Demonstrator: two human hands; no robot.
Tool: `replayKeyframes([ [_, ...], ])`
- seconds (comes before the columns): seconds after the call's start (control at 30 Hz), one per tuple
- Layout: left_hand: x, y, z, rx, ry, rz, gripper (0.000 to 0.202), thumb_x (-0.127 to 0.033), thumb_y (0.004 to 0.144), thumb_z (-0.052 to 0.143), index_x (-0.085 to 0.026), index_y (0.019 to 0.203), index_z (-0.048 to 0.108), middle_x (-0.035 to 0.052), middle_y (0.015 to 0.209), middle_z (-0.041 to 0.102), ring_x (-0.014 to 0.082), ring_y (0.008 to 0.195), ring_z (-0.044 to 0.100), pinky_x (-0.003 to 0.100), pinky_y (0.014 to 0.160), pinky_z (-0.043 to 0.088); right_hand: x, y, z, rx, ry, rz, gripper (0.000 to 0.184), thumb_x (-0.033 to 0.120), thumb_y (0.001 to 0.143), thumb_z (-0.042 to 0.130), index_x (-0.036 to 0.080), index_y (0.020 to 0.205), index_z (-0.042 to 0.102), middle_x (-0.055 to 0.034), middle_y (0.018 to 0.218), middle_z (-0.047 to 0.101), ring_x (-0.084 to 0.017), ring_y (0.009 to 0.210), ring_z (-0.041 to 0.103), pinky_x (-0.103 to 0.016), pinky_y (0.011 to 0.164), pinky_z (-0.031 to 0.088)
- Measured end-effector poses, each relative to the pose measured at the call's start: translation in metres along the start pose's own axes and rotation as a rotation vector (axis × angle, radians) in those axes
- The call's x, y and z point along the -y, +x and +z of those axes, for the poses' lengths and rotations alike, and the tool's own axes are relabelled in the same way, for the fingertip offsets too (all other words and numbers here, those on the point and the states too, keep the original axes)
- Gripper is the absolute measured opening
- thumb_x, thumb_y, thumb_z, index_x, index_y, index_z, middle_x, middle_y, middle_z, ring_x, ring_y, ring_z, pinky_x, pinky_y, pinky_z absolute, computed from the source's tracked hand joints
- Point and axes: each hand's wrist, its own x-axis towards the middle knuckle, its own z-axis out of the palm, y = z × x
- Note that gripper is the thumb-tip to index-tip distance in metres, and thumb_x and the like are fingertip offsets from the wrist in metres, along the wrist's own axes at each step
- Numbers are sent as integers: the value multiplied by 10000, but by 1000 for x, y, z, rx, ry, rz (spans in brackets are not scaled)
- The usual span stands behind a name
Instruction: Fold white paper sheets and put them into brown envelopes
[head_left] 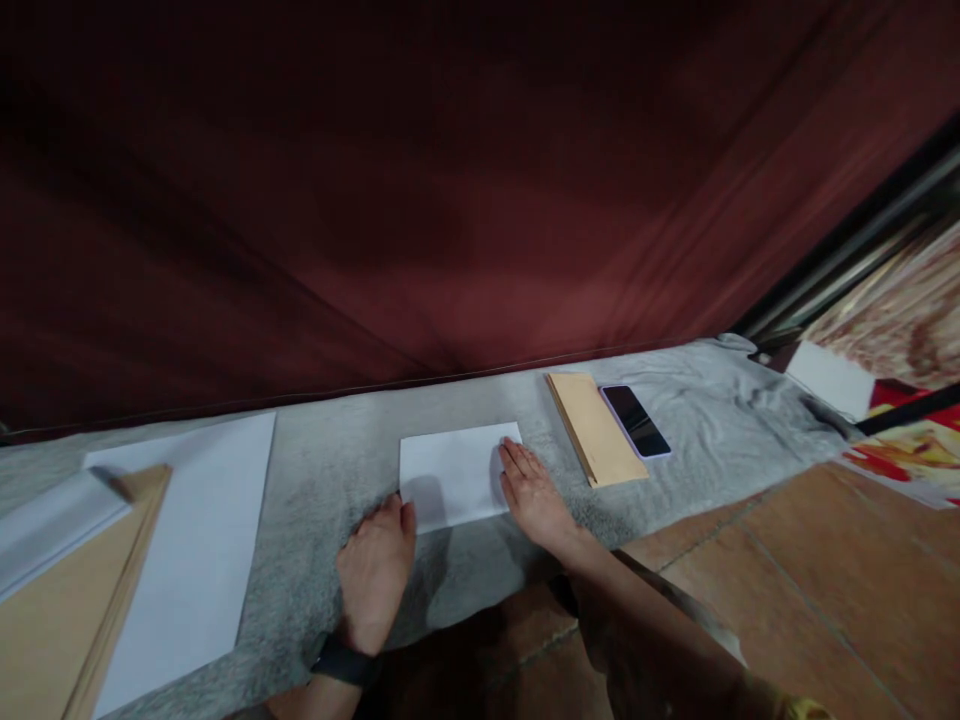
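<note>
A folded white sheet of paper (454,472) lies on the grey cloth (330,470) in the middle. My right hand (534,497) rests flat on the sheet's right edge with fingers stretched out. My left hand (375,570), with a dark band at the wrist, lies on the cloth at the sheet's lower left corner, its fingertips touching that corner. Neither hand holds anything.
A stack of tan envelopes (595,428) and a dark phone (636,421) lie to the right. White sheets (202,540) and more tan envelopes (52,610) sit at the left. A dark red curtain (450,200) hangs behind. Tiled floor (810,580) shows in front.
</note>
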Motion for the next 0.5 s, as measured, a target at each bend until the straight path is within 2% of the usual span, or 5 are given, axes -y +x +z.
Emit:
replayKeyframes([
  [0.2,-1,-3,4,-34,-4,5,438,-303,1047,282,-137,1100,684,127,827,751,261,795,736,324,656,497,-3,-2,4,-2,42,-16,507,243,1047,297,53,1484,471,-155,1578,419,-258,1485,350,-456,1216,329],
  [0.37,-4,-9,1,-98,-19,93,390,-166,1018,320,-154,1141,690,126,1013,750,247,937,725,318,740,533,-10,-6,13,-58,76,-35,521,332,1064,301,96,1499,461,-144,1572,432,-249,1487,348,-470,1211,340],
  [0.5,-4,-5,0,-45,-61,30,402,-220,1033,321,-121,1140,696,140,934,762,254,884,743,331,733,549,-13,-8,17,-55,64,-42,548,376,1066,294,83,1501,454,-156,1580,416,-258,1486,351,-469,1212,340],
])
